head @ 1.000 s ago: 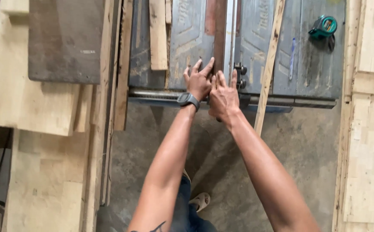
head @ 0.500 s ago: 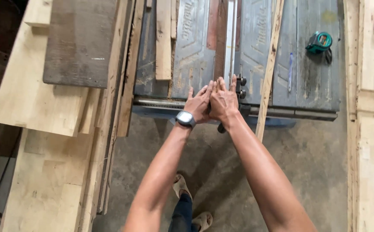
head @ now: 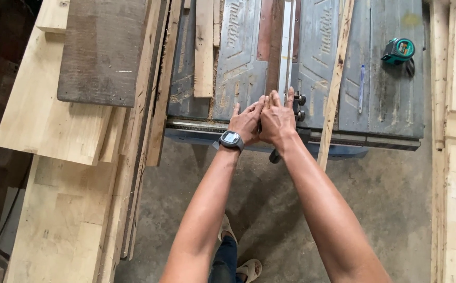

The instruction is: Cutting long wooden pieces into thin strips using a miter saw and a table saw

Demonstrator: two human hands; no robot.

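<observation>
Two hands meet at the near edge of the table saw (head: pixel 238 63): the left hand (head: pixel 247 121), with a wristwatch (head: pixel 231 139) on its wrist, and the right hand (head: pixel 277 118) are pressed side by side on the near end of a dark narrow strip of wood (head: pixel 275 42) running toward the far edge. Whether the fingers clamp it, I cannot tell. Farther right lie a thin slat (head: pixel 335 78), a pen (head: pixel 361 88) and, near the far right corner, a green tape measure (head: pixel 398 50).

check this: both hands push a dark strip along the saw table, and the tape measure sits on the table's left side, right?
Not quite. The head view shows the tape measure on the right side of the saw table, beyond the pen. The rest holds: left hand and right hand press together on the dark strip.
</observation>
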